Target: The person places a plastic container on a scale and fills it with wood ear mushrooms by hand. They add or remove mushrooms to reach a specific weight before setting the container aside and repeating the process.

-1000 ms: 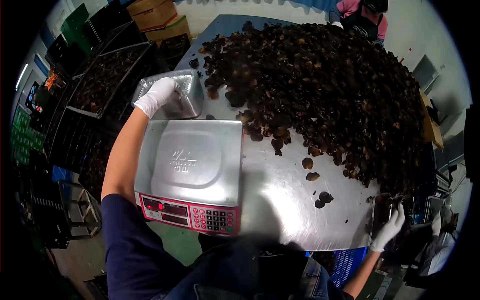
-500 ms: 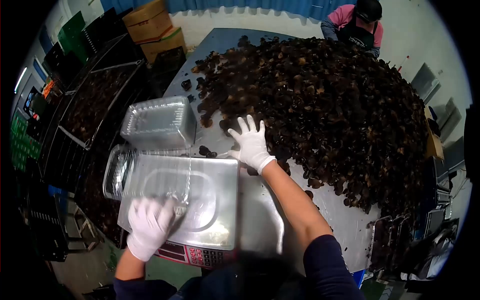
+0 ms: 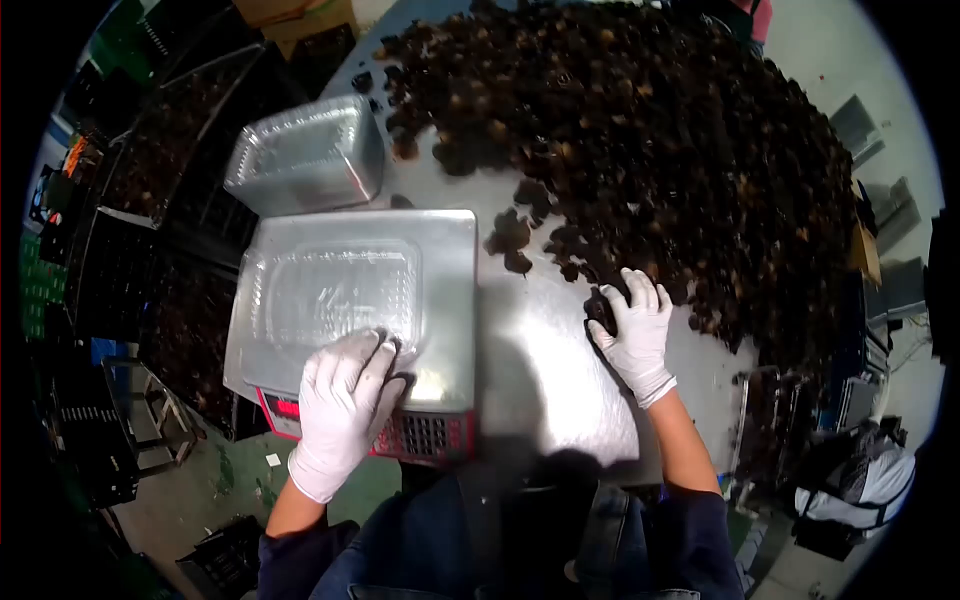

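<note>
A clear plastic container (image 3: pixel 335 290) lies on the metal pan of a scale (image 3: pixel 450 330) with a red front and a keypad. My left hand (image 3: pixel 345 400), in a white glove, pinches the container's near edge. On the right, my right hand (image 3: pixel 637 335), gloved too, is curled at the near edge of a large heap of dark wood ear mushrooms (image 3: pixel 640 150). A dark mushroom piece (image 3: pixel 600 308) shows between its thumb and forefinger. Several loose mushroom pieces (image 3: pixel 510 235) lie between the scale and the heap.
Behind the scale stands a stack of clear containers (image 3: pixel 305 155). At left are black crates (image 3: pixel 165 140) holding more dark pieces. The metal table (image 3: pixel 560 370) shows between scale and heap. Part of another person (image 3: pixel 762 20) is at the far right edge of the heap.
My view has tilted down. The right hand has moved from beside the scale, where it was spread, rightward and nearer to the heap. The container now lies flat and steady on the scale.
</note>
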The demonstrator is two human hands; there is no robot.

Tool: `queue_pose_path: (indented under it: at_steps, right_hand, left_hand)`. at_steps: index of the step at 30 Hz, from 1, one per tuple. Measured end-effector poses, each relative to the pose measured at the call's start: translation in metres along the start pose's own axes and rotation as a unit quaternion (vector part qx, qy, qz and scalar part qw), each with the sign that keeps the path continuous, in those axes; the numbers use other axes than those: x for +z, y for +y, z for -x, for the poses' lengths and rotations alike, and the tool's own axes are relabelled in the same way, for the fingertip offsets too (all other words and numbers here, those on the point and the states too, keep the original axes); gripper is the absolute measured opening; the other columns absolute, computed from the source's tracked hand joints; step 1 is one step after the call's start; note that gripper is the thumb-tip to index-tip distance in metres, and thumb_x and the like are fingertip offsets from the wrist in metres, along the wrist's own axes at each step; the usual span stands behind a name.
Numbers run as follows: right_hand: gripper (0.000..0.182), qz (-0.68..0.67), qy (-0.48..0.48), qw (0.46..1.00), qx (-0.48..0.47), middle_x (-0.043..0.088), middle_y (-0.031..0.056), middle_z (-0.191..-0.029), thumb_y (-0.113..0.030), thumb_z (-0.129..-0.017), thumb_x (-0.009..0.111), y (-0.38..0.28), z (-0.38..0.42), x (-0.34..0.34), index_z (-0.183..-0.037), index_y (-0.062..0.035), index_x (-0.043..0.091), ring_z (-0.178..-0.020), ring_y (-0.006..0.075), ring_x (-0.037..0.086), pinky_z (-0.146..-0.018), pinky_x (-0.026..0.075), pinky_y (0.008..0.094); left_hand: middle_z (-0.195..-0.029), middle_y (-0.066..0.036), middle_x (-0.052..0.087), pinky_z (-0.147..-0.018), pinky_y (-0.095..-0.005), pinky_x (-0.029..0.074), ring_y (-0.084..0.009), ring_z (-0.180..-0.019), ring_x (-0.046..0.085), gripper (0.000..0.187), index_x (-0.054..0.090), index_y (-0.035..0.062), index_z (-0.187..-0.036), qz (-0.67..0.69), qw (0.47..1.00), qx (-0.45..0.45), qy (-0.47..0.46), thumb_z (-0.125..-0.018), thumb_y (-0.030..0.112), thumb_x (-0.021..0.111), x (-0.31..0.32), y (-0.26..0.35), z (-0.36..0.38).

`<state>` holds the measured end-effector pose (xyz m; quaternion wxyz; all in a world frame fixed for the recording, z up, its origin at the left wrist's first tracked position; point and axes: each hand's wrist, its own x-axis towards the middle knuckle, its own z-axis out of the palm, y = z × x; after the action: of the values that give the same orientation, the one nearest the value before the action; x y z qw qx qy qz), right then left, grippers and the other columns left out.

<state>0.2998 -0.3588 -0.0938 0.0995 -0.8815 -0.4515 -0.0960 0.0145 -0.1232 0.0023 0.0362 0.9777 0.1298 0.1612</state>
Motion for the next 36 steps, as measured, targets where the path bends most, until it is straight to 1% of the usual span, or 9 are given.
queue_pose_path:
  at_steps: [5, 9, 13, 15, 16, 19, 23, 30, 36]
  right_hand:
    - [0.063, -0.009, -0.035, 0.994, 0.1, 0.038, 0.0195, -0.15, -0.034, -0.084, 0.068, 0.014, 0.089, -0.018, -0.141, -0.0148, 0.05, -0.137, 0.0362, 0.036, -0.113, 0.025, 0.05]
    - [0.066, -0.057, -0.003, 0.984, 0.17, 0.036, 0.0212, -0.151, -0.034, -0.086, 0.068, 0.023, 0.134, -0.025, -0.145, -0.015, 0.046, -0.138, 0.0392, 0.035, -0.113, 0.026, 0.048]
    - [0.067, -0.083, 0.015, 0.976, 0.199, 0.04, 0.0226, -0.148, -0.022, -0.084, 0.072, 0.017, 0.166, -0.036, -0.145, -0.012, 0.046, -0.135, 0.04, 0.04, -0.112, 0.031, 0.0445]
    - [0.07, -0.064, 0.029, 0.979, 0.189, 0.041, 0.0231, -0.147, -0.019, -0.082, 0.074, 0.018, 0.18, -0.035, -0.145, -0.0089, 0.045, -0.136, 0.0402, 0.039, -0.112, 0.03, 0.0442]
    - [0.07, -0.064, 0.031, 0.979, 0.193, 0.041, 0.0231, -0.147, -0.019, -0.082, 0.074, 0.019, 0.185, -0.033, -0.145, -0.0089, 0.045, -0.136, 0.0402, 0.039, -0.112, 0.03, 0.0442]
    - [0.075, -0.113, 0.084, 0.955, 0.259, 0.039, 0.0268, -0.146, -0.029, -0.08, 0.074, 0.025, 0.201, -0.025, -0.141, 0.0, 0.042, -0.137, 0.0441, 0.036, -0.112, 0.031, 0.0485]
    - [0.08, -0.124, 0.109, 0.942, 0.294, 0.037, 0.0297, -0.146, -0.027, -0.078, 0.075, 0.027, 0.193, -0.027, -0.143, 0.0016, 0.038, -0.137, 0.0455, 0.034, -0.113, 0.03, 0.0485]
    - [0.07, -0.153, 0.084, 0.963, 0.205, 0.045, 0.0199, -0.145, -0.02, -0.079, 0.076, 0.033, 0.186, -0.036, -0.141, -0.0036, 0.047, -0.137, 0.0368, 0.039, -0.113, 0.03, 0.0452]
    - [0.061, -0.156, 0.124, 0.952, 0.234, 0.045, 0.0217, -0.143, -0.022, -0.083, 0.071, 0.064, 0.105, -0.028, -0.14, -0.0096, 0.05, -0.136, 0.0395, 0.038, -0.11, 0.034, 0.047]
  left_hand:
    - [-0.117, -0.011, 0.062, -0.091, -0.0414, 0.046, -0.0307, -0.109, 0.059, 0.046, 0.063, 0.0056, -0.115, 0.192, 0.978, 0.069, -0.04, -0.071, 0.011, 0.078, 0.0, 0.051, -0.013]
    - [-0.118, -0.012, 0.06, -0.087, -0.0422, 0.049, -0.0286, -0.108, 0.058, 0.042, 0.059, 0.0056, -0.118, 0.178, 0.944, 0.243, -0.136, -0.081, 0.022, 0.072, 0.05, 0.1, -0.006]
    - [-0.102, -0.012, 0.059, -0.088, -0.0391, 0.047, -0.0272, -0.1, 0.058, 0.033, 0.06, 0.0021, -0.105, 0.213, 0.924, 0.275, -0.16, -0.079, 0.022, 0.067, 0.083, 0.141, -0.01]
    - [-0.099, -0.014, 0.059, -0.087, -0.0395, 0.048, -0.0305, -0.1, 0.058, 0.032, 0.058, 0.001, -0.104, 0.27, 0.906, 0.185, -0.269, -0.081, 0.021, 0.067, 0.097, 0.154, -0.02]
    - [-0.105, -0.017, 0.058, -0.089, -0.0414, 0.049, -0.0341, -0.099, 0.059, 0.037, 0.057, -0.0025, -0.112, 0.306, 0.921, 0.2, -0.132, -0.082, 0.018, 0.066, 0.116, 0.159, -0.016]
    - [-0.129, -0.021, 0.054, -0.091, -0.0413, 0.05, -0.0349, -0.113, 0.056, 0.055, 0.049, -0.0039, -0.128, 0.281, 0.94, 0.148, -0.128, -0.082, 0.021, 0.066, 0.144, 0.179, -0.029]
    - [-0.123, -0.018, 0.056, -0.091, -0.0407, 0.049, -0.0335, -0.112, 0.056, 0.053, 0.05, -0.0032, -0.129, 0.313, 0.939, 0.142, -0.014, -0.083, 0.018, 0.065, 0.166, 0.22, -0.067]
    - [-0.097, -0.015, 0.06, -0.084, -0.0426, 0.048, -0.0338, -0.095, 0.058, 0.022, 0.06, 0.0052, -0.1, 0.318, 0.933, 0.046, -0.164, -0.078, 0.003, 0.062, 0.163, 0.215, -0.058]
    - [-0.105, -0.014, 0.059, -0.075, -0.039, 0.051, -0.0303, -0.09, 0.062, 0.029, 0.059, 0.0043, -0.104, 0.339, 0.934, 0.042, -0.104, -0.078, 0.011, 0.071, 0.144, 0.19, -0.043]
